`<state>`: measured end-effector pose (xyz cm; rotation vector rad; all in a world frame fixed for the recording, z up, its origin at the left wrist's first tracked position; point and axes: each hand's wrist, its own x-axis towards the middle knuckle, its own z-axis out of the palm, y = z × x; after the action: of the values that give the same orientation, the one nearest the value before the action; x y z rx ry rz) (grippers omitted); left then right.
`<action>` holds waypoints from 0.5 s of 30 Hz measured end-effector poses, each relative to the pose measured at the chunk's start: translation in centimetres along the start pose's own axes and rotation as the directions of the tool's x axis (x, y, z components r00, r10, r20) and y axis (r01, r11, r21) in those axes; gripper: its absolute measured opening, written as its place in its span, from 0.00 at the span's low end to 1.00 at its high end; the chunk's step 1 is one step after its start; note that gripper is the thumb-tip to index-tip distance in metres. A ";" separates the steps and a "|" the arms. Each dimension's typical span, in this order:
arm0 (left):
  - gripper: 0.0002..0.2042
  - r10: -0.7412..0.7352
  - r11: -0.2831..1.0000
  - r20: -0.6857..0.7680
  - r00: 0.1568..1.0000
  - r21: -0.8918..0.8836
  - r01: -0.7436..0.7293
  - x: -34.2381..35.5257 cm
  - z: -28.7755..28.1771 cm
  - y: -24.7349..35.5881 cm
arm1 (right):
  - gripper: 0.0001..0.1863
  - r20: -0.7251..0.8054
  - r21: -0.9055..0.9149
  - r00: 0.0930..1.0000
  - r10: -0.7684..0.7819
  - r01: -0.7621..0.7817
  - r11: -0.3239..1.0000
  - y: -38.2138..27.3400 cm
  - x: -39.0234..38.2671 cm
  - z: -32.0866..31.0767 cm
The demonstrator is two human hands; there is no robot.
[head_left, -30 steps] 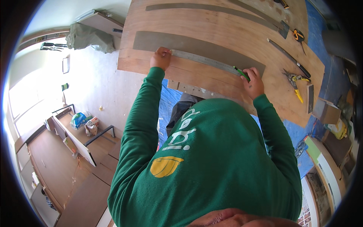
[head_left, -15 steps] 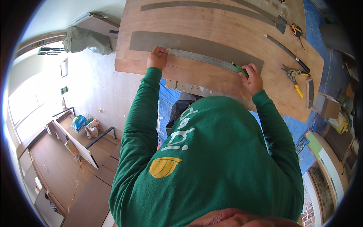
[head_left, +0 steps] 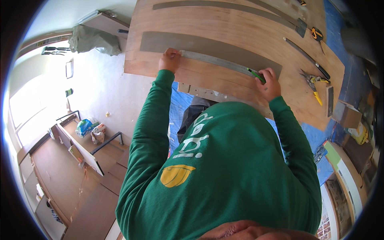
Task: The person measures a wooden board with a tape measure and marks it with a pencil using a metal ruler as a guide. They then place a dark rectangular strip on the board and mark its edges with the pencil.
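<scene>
On plywood sheet (head_left: 224,28), metal strip (head_left: 216,61), blue tarp (head_left: 178,108)

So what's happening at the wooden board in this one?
A person in a green sweatshirt leans over a large plywood board. The left hand presses one end of a long metal straightedge flat on a grey strip lying on the board. The right hand grips a green-handled cutting tool at the straightedge's other end. Yellow-handled snips lie on the board to the right.
</scene>
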<state>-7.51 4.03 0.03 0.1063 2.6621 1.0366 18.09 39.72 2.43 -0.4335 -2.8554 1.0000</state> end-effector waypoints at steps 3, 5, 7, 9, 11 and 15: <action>0.12 -0.002 0.999 -0.007 1.000 0.043 0.002 0.0 0.1 0.4 | 0.13 -0.002 0.008 1.000 0.007 -0.007 1.000 0.0 -0.1 0.0; 0.12 -0.011 0.999 -0.005 1.000 0.043 0.011 0.1 0.1 0.2 | 0.13 -0.009 0.014 1.000 0.006 -0.006 1.000 0.0 0.0 0.1; 0.13 -0.012 0.999 -0.003 1.000 0.052 0.013 0.2 0.1 -0.2 | 0.13 -0.015 0.011 1.000 -0.005 0.005 1.000 0.0 0.0 0.1; 0.13 -0.006 0.997 -0.003 1.000 0.071 0.006 0.2 0.1 -0.1 | 0.13 -0.014 0.009 1.000 0.000 0.001 1.000 0.0 0.0 0.2; 0.13 -0.002 0.997 -0.005 1.000 0.077 0.003 0.3 0.1 -0.1 | 0.13 -0.013 0.007 1.000 0.004 -0.004 1.000 0.0 0.0 0.2; 0.13 -0.012 0.997 0.001 1.000 0.077 0.012 0.2 0.0 0.1 | 0.13 -0.010 0.006 1.000 0.013 -0.013 1.000 -0.1 0.0 0.1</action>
<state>-7.69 4.13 0.01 0.1068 2.6983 0.9303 18.03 39.59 2.46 -0.4553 -2.8443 1.0048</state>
